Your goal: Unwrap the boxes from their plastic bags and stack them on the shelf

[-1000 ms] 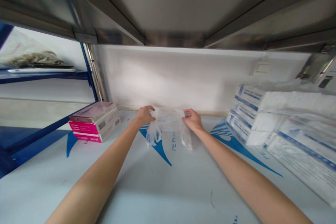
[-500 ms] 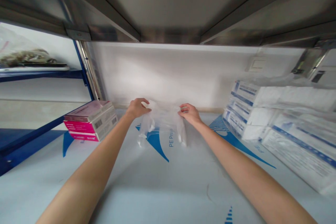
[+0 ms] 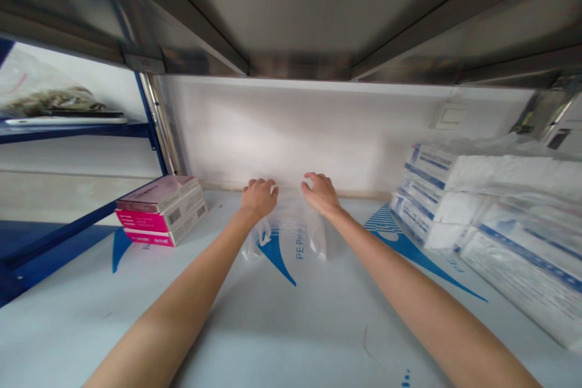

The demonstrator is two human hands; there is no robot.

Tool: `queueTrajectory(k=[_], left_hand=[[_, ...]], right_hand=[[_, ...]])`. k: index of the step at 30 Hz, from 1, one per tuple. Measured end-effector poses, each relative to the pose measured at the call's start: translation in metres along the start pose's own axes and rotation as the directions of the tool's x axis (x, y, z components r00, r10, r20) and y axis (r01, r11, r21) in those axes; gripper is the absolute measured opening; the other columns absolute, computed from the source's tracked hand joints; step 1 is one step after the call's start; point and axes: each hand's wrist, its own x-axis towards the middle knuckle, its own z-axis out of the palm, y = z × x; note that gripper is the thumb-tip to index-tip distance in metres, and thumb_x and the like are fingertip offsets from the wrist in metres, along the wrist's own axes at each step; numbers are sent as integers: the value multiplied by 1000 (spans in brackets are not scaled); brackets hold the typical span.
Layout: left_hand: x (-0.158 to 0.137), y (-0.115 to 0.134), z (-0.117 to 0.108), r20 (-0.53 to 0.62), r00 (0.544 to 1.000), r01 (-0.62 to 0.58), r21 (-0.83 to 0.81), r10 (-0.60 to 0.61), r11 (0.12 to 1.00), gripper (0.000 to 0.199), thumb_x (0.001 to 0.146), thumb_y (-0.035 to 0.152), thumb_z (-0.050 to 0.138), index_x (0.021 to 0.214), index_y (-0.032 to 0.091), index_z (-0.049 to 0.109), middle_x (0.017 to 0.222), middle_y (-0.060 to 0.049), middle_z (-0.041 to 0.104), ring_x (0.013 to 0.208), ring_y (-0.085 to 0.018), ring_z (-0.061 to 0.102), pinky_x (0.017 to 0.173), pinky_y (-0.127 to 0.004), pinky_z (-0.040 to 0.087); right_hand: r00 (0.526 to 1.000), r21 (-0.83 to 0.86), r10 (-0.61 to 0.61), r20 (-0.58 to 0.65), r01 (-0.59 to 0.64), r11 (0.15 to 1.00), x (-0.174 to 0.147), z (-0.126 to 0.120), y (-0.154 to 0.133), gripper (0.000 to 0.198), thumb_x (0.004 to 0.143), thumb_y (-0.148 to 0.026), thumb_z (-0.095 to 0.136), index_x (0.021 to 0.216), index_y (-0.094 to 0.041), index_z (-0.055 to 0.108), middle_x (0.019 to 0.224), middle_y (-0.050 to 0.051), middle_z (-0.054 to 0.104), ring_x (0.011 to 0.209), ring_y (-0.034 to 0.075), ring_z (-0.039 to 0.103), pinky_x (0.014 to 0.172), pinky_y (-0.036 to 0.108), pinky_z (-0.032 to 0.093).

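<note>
A clear plastic bag (image 3: 291, 212) with two handle loops lies flat on the sheet-covered shelf (image 3: 282, 327), close to the back wall. My left hand (image 3: 260, 197) rests palm down at the bag's upper left part, fingers apart and thumb out to the right. Over the upper right part is my right hand (image 3: 321, 194), its thumb and fingers apart with a gap between them. Neither hand grips the bag. My palms hide some of its side edges, and its far edge is hard to make out.
Pink-and-white boxes (image 3: 161, 212) are stacked at the left. On the right stand plastic-wrapped packs (image 3: 422, 194) with blue print. A metal shelf (image 3: 300, 18) hangs low overhead. Beyond the left post is a blue rack (image 3: 77, 131) with bagged items.
My left hand has moved right and turned palm down over the bag; its fingers have spread. My right hand has shifted slightly, its fingers now apart. The view has shifted a little.
</note>
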Motion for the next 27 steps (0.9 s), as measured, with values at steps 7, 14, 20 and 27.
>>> queueTrajectory(k=[7,14,20,27], left_hand=[[-1,-14,39,152,988,-48,70,37,996,56,99,49,30,153,34,35,165,-3,22,153,-36,4,119,-62,9],[2,-35,50,279,960,-44,74,21,996,66,96,63,21,156,36,23,167,0,13,152,-38,1,118,-67,6],[4,-38,52,341,940,-22,73,-4,997,70,93,66,19,156,35,27,166,-1,19,152,-40,6,115,-71,10],[5,-39,52,363,931,1,81,-30,997,75,92,68,22,157,31,26,166,-3,17,151,-42,8,114,-73,9]], right_hand=[[948,-175,-35,317,95,980,-11,49,-7,67,99,-52,33,155,-15,33,165,14,19,152,34,11,120,53,8],[919,-216,11,395,81,973,-15,60,5,84,92,-73,23,158,-21,24,166,13,16,152,38,9,119,54,10],[909,-226,15,416,87,970,-15,58,4,82,92,-74,25,156,-23,30,165,13,20,151,38,13,119,54,11],[904,-185,-8,427,97,978,-14,56,11,86,89,-77,29,156,-23,31,165,12,20,152,37,14,120,52,11]])
